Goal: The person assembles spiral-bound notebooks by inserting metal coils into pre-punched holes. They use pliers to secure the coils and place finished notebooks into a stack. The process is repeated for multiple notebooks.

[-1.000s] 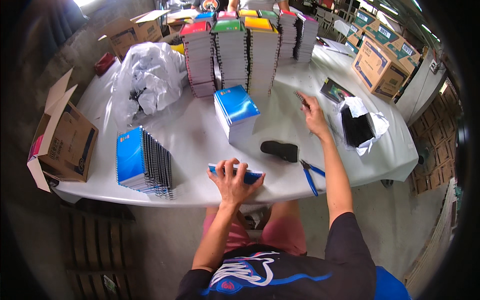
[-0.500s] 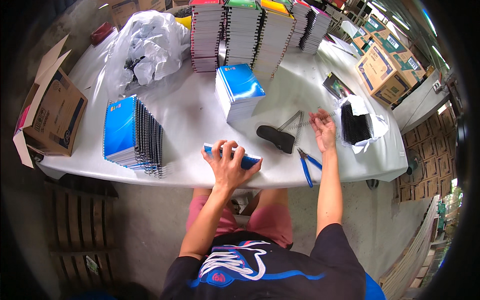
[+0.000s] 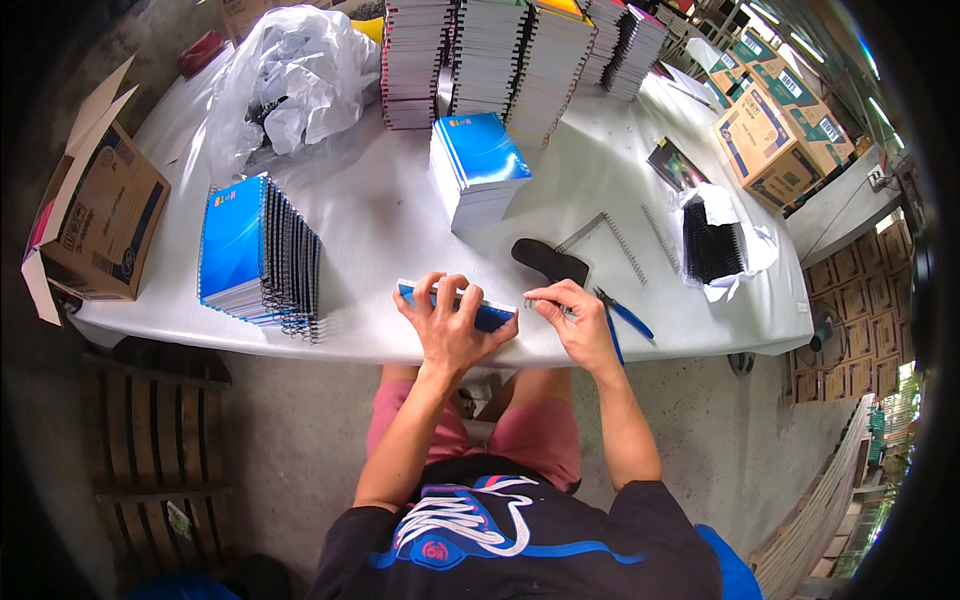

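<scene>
My left hand [image 3: 450, 325] grips a blue-covered notebook [image 3: 492, 317] near the table's front edge, fingers over its top and thumb at its right end. By that right end, my right hand [image 3: 580, 318] pinches a dark wire spiral coil [image 3: 531, 301]. Most of the coil is hidden by the fingers, and I cannot tell whether it touches the notebook. Blue-handled pliers [image 3: 630, 317] lie just right of this hand. Beyond it rests a black, rounded, oblong object [image 3: 545, 260], with a loose bent coil [image 3: 622, 245] beside it.
A blue notebook stack [image 3: 478, 175] stands mid-table; a coil-bound stack [image 3: 232, 245] is at left. White wrapping holds black coils [image 3: 712, 240] at right. Tall notebook stacks [image 3: 487, 70] and a plastic bag [image 3: 300, 90] stand behind. An open carton [image 3: 115, 220] sits at the left edge.
My right hand has come from beside the wrapped coils, leftward and nearer, to the notebook's right end with a coil in its fingers. My left hand keeps its grip on the notebook.
</scene>
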The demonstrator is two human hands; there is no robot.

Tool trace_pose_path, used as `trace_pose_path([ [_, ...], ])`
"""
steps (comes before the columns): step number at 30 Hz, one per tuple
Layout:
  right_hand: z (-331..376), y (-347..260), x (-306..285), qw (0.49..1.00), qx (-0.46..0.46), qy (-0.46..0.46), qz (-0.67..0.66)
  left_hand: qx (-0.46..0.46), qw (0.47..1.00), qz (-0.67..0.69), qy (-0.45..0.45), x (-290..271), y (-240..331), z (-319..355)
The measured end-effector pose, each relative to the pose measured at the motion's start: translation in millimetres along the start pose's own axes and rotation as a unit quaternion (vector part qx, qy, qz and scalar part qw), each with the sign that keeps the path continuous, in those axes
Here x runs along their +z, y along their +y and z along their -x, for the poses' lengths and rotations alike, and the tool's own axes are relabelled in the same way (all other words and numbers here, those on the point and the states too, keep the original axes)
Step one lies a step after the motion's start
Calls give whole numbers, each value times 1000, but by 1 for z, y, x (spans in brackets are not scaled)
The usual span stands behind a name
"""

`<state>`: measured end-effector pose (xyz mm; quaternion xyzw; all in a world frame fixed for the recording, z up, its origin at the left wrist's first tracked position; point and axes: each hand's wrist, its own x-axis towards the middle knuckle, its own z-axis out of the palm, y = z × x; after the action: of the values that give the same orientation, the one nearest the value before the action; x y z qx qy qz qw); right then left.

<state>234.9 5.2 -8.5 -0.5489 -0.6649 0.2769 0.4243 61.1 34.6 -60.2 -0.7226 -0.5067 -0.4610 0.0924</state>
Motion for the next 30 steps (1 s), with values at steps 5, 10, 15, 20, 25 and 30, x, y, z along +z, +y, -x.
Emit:
trace_pose_path([
  [5,-4,-5,8,999,-35,5,-26,-13,1000,0,-4,2,-1,2],
  [10,-6,-4,7,997,-78,-12,-29,-6,1000,11,-5,2,-2,0],
  [15,-9,0,-4,981,80,-143,-100,1,1000,4,-29,-1,-2,0],
  [20,-8,-26,4,989,82,-118,17,-3,999,-6,-54,-3,-4,1],
  [25,-6,-20,13,987,-90,-65,117,16,997,-40,-58,-5,-8,3],
  [30,-1,-17,24,982,-94,-31,160,4,998,-30,-59,-6,-4,0],
])
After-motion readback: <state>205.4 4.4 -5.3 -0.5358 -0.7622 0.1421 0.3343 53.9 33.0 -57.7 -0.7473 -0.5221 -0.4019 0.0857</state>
